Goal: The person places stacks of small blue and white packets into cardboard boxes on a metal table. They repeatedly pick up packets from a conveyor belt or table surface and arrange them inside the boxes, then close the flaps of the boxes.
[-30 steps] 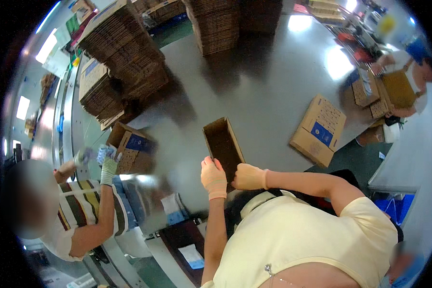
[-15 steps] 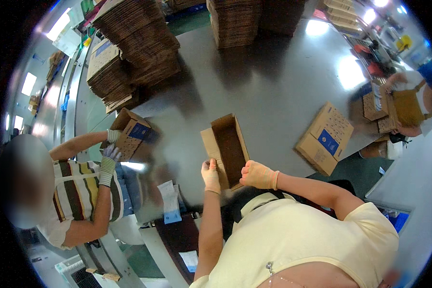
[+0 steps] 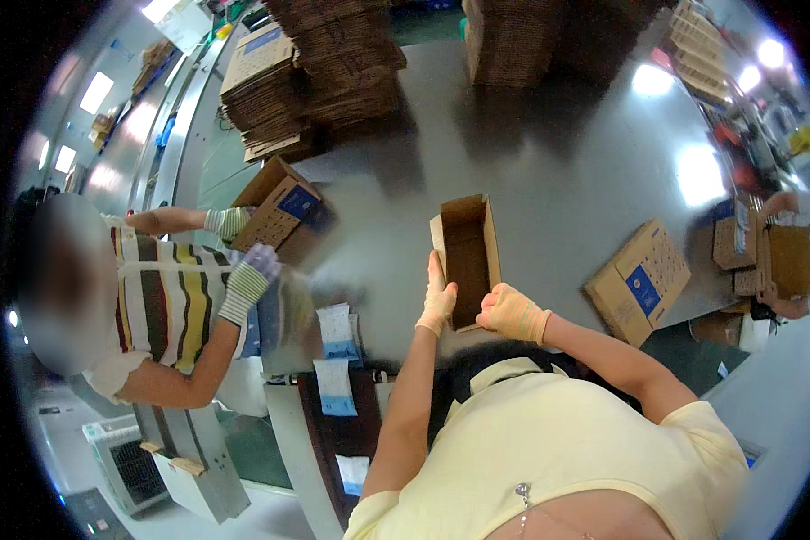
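The left flap (image 3: pixel 437 236) has swung up from its outward lean, leaving the open carton (image 3: pixel 465 261) narrower-mouthed.
Left hand (image 3: pixel 436 304) pinches that side; right hand (image 3: pixel 513 313) curls at the near-right corner, hold unclear. The carton sits by the metal surface's (image 3: pixel 585 153) near edge, a closed carton (image 3: pixel 641 283) by the right, cardboard stacks (image 3: pixel 511 45) at the far.

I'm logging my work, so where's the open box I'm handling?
In the head view, the open box is right of centre, between your left hand and right hand, by the near edge of the grey table.
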A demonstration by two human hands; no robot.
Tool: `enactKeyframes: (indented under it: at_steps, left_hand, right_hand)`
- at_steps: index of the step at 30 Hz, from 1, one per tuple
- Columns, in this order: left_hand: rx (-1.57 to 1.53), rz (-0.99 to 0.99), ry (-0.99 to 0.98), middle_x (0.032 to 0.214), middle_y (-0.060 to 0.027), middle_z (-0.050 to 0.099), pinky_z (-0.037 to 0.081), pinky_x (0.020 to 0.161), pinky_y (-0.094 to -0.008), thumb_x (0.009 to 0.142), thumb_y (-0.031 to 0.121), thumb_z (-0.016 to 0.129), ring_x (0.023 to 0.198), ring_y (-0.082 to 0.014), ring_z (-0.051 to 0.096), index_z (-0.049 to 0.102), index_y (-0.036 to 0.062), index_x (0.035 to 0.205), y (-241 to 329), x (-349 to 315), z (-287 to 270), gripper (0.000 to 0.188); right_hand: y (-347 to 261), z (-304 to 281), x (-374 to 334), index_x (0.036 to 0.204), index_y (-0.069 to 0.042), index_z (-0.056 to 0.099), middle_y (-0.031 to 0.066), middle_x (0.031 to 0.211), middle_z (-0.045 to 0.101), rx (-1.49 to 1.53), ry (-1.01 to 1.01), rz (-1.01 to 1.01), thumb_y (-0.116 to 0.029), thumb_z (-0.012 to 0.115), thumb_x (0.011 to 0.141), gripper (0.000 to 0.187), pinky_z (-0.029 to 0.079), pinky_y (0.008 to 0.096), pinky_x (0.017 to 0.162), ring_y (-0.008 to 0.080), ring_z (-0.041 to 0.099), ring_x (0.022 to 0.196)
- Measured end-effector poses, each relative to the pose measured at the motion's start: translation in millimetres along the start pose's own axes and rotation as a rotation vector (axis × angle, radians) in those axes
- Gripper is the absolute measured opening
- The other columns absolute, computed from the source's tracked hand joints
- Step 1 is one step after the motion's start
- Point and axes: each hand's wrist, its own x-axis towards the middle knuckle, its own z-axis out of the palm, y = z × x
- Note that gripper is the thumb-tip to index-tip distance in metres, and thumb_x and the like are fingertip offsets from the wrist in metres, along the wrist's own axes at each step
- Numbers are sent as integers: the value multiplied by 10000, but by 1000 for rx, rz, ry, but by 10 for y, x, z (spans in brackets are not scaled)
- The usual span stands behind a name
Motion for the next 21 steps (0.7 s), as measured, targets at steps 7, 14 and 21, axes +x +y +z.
enactKeyframes:
  at_steps: [7,14,21]
  left_hand:
    - [251,124,136,1494,-215,221,319,1083,-405,876,122,557,1331,-407,315,136,22,1461,201,-314,-82,727]
    - [347,256,163,1249,-220,522,427,963,-433,925,173,506,1164,-384,502,431,1,1320,19,-1238,-416,438]
    - [1151,354,54,785,-63,677,537,625,-403,812,191,619,697,-262,658,631,112,871,-792,-1477,-508,100]
  right_hand:
    - [-172,-56,50,661,-165,581,12,593,587,-70,-77,71,-227,602,784,139,413,333,664,188,592,648]
    - [-234,-145,10,735,-158,616,15,655,631,-34,-152,130,-173,574,809,86,426,334,685,200,625,699]
    - [-243,-165,57,771,-150,610,12,660,631,-130,-225,86,-184,564,832,84,415,330,685,199,633,682]
